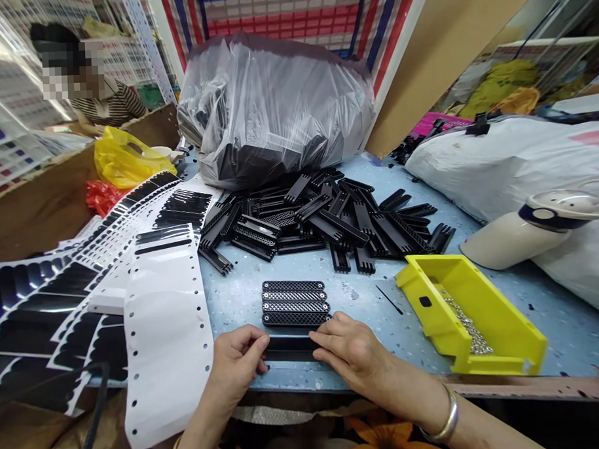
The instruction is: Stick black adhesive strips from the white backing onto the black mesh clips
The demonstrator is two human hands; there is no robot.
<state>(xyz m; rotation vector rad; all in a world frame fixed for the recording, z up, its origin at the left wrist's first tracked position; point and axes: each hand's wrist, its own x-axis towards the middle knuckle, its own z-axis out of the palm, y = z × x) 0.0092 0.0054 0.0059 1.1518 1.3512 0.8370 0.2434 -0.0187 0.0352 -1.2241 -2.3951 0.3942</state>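
Near the table's front edge, my left hand (239,359) pinches one end of a smooth black plastic strip (290,346). The fingers of my right hand (350,348) close on its other end. Just beyond it, several black bars with a mesh pattern (295,297) lie side by side in a neat block, small round metal bits at their ends. My right fingertips are beside the nearest bar; whether they touch it I cannot tell. White backing sheets with black strips (166,334) lie to the left of my left hand.
A heap of loose black plastic pieces (323,217) lies behind the block, before a large clear bag (280,107). At right stand a yellow bin (499,309) with small metal parts and a cream bottle (520,230). Another person (113,103) sits at back left.
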